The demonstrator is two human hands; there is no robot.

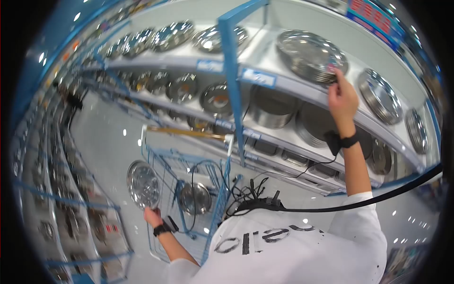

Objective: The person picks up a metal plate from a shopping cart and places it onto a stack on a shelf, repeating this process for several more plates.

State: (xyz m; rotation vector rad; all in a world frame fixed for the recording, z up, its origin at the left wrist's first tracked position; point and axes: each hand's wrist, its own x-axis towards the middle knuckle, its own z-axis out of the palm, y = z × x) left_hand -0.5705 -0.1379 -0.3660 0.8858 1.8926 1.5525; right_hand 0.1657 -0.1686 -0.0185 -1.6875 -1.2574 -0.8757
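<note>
My left hand (152, 217) is closed on the rim of a shiny round steel plate (143, 183), held out beside the shopping cart (156, 163). Up on the white shelf, my right hand (343, 100) pinches the near edge of a stack of steel plates (305, 52), index finger over the rim and thumb below. How many plates it grips is hidden by the fingers. Inside the blue wire cart lies another round steel dish (195, 199). Black bands with small devices are on both wrists.
More steel plates (379, 94) stand right of the stack. Large steel pots (272, 108) fill the shelf below. A blue upright post (231, 71) divides the shelving. Another rack (71, 217) lines the left, across the grey floor (101, 137). Black cables (250, 191) hang at my front.
</note>
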